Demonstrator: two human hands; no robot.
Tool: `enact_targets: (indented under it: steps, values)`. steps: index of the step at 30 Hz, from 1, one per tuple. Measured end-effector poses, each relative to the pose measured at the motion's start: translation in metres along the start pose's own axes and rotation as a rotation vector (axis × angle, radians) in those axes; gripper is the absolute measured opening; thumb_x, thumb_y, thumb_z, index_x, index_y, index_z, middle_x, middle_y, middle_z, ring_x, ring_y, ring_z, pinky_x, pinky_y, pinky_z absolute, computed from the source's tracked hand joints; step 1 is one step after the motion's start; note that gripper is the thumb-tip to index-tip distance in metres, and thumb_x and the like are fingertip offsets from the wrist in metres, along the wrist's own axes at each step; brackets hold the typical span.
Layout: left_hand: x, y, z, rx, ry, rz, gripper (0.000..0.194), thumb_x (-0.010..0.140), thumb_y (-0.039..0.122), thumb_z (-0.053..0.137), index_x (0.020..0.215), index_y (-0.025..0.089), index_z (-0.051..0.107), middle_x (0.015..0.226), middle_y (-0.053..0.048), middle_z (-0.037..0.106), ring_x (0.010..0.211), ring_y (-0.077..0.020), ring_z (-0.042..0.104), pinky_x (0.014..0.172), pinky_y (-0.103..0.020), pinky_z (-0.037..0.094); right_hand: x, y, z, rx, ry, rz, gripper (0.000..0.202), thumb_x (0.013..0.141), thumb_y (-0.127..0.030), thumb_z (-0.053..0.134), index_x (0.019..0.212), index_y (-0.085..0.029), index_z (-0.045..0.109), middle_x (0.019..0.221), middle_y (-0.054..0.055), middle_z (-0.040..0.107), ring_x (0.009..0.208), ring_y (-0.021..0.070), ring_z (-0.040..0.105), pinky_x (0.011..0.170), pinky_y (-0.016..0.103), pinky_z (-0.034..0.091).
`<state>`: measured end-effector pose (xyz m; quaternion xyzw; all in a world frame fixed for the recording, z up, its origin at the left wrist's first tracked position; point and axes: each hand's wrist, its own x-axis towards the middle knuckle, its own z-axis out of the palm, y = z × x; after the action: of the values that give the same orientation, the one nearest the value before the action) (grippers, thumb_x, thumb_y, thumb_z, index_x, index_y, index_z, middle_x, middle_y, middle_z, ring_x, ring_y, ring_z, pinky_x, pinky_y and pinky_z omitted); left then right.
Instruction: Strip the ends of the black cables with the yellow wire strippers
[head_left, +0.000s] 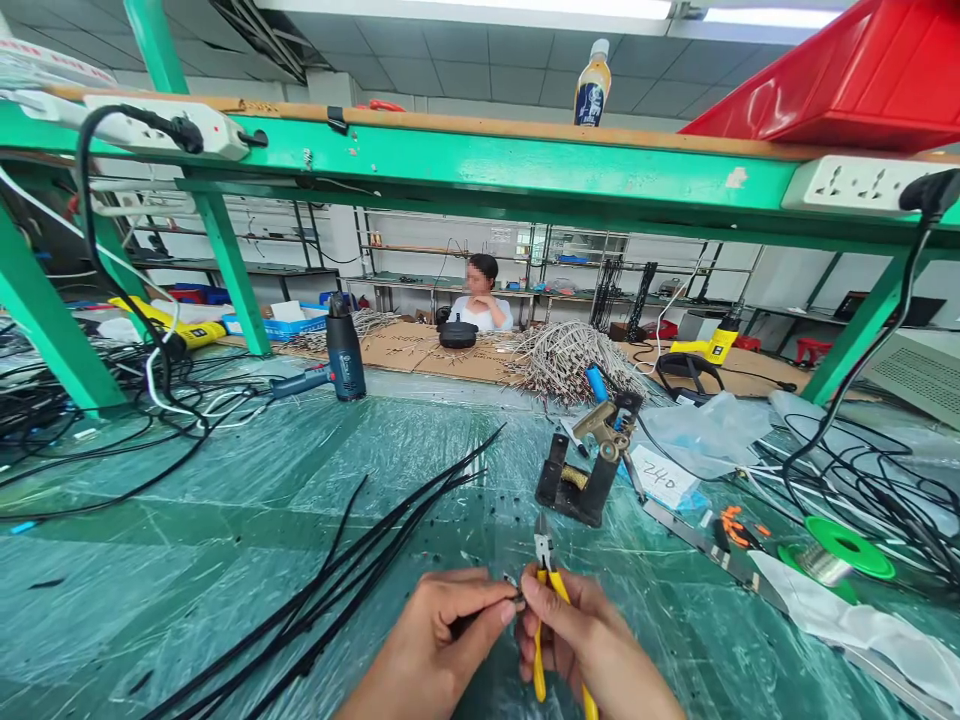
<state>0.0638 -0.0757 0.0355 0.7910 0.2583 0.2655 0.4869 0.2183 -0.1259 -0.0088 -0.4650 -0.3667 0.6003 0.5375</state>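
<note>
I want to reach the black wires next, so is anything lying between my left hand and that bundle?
Nothing visible does. The left hand pinches a thin wire end beside the yellow-handled cutters; only bare green table separates it from the black wires.

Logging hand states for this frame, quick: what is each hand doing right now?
Left hand: closed, pinching the end of a thin black wire.
Right hand: closed, holding yellow-handled cutters, fingertips meeting the left hand's.

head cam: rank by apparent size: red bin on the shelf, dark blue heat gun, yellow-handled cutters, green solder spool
Largest to smallest as they look:
1. red bin, cropped by the frame edge
2. yellow-handled cutters, held in the right hand, close to the camera, so inflated
3. dark blue heat gun, farther off
4. green solder spool

Cutters versus heat gun is unsure.
</note>
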Motion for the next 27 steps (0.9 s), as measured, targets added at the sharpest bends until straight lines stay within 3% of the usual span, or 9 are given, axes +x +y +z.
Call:
enact_targets:
  steps: [3, 5, 10, 14, 21, 27]
  values:
    - [-0.002, -0.007, 0.001, -0.005, 0.029, 0.004, 0.031, 0.092, 0.033, 0.049, 0.077, 0.021, 0.074, 0.069, -0.002, 0.063, 0.065, -0.0157, 0.054, 0.061, -0.022, 0.041, 0.003, 0.009, 0.002, -0.113, 0.024, 0.016, 0.032, 0.077, -0.049, 0.060, 0.078, -0.018, 0.052, 0.058, -0.005, 0.047, 0.050, 0.0110, 0.046, 0.051, 0.025, 0.041]
    - [-0.002, -0.014, 0.002, 0.038, 0.090, 0.011, 0.026, 0.090, 0.033, 0.052, 0.082, 0.023, 0.075, 0.071, -0.002, 0.065, 0.069, -0.0169, 0.056, 0.064, -0.023, 0.042, 0.004, 0.012, 0.002, -0.234, 0.075, -0.070, 0.024, 0.079, -0.041, 0.062, 0.077, -0.018, 0.054, 0.059, -0.004, 0.050, 0.055, 0.0116, 0.047, 0.054, 0.024, 0.038]
    - [0.001, -0.026, -0.003, 0.096, 0.288, -0.021, 0.024, 0.090, 0.034, 0.054, 0.087, 0.022, 0.075, 0.073, -0.002, 0.065, 0.073, -0.0183, 0.056, 0.067, -0.024, 0.043, 0.000, 0.011, -0.008, -0.864, 0.395, -0.538, 0.021, 0.087, -0.035, 0.054, 0.103, -0.022, 0.055, 0.091, 0.004, 0.061, 0.083, 0.0198, 0.058, 0.074, 0.032, 0.046]
    - [0.003, -0.024, -0.005, 0.064, 0.284, -0.014, 0.027, 0.090, 0.034, 0.052, 0.084, 0.019, 0.074, 0.070, -0.002, 0.063, 0.067, -0.0163, 0.053, 0.061, -0.023, 0.043, -0.002, 0.010, -0.011, -1.224, 0.400, -0.771, 0.030, 0.086, -0.028, 0.056, 0.115, -0.026, 0.052, 0.096, 0.005, 0.059, 0.089, 0.0229, 0.058, 0.075, 0.037, 0.049]
    - [0.005, -0.022, -0.005, 0.002, 0.266, -0.022, 0.031, 0.090, 0.035, 0.052, 0.073, 0.016, 0.069, 0.069, -0.002, 0.059, 0.065, -0.0154, 0.050, 0.060, -0.023, 0.041, 0.000, 0.012, -0.013, -1.454, 0.431, -0.822, 0.045, 0.082, -0.025, 0.059, 0.126, -0.022, 0.047, 0.097, 0.007, 0.059, 0.085, 0.0242, 0.056, 0.071, 0.041, 0.049]
    - [0.005, -0.020, -0.004, -0.068, 0.276, -0.074, 0.034, 0.088, 0.038, 0.053, 0.065, 0.015, 0.064, 0.061, 0.002, 0.044, 0.059, -0.0123, 0.038, 0.055, -0.023, 0.034, 0.001, 0.012, -0.015, -1.505, 0.448, -0.835, 0.048, 0.081, -0.025, 0.060, 0.127, -0.020, 0.047, 0.095, 0.007, 0.059, 0.082, 0.0237, 0.055, 0.069, 0.039, 0.049]
